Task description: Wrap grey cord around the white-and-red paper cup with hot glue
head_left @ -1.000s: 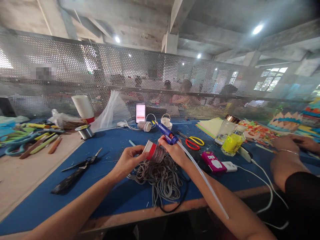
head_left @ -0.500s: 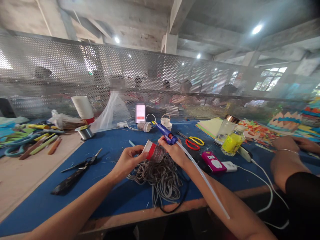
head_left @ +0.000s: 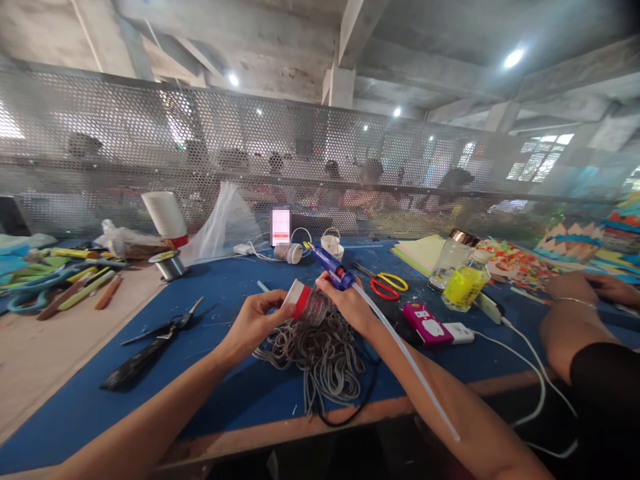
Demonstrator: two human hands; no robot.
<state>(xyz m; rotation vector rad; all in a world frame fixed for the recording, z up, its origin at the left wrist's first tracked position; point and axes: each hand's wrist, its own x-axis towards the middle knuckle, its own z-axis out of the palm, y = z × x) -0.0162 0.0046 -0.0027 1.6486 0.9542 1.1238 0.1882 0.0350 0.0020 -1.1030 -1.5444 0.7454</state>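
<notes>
My left hand (head_left: 256, 321) grips a paper cup (head_left: 299, 297) with a red band, tipped on its side above the table. Grey cord is wound around part of the cup, on the side toward my right hand. A blue hot glue gun (head_left: 327, 261) is held in my right hand (head_left: 351, 305), its yellow tip pointing up and left. A long white glue stick (head_left: 400, 343) sticks out of its back, over my right forearm. The right fingertips are close to the wound cord; whether they pinch it I cannot tell. Beneath lies a tangled heap of grey cord (head_left: 334, 370).
Black scissors (head_left: 163, 340) lie to the left, red-and-yellow-handled scissors (head_left: 387, 283) to the right. Behind stand a phone (head_left: 281, 227), a cord-wrapped cup (head_left: 289, 253) and a small basket (head_left: 333, 245). Jars (head_left: 465, 287) and a purple box (head_left: 426, 325) are rightward, near another person's arm (head_left: 567, 320).
</notes>
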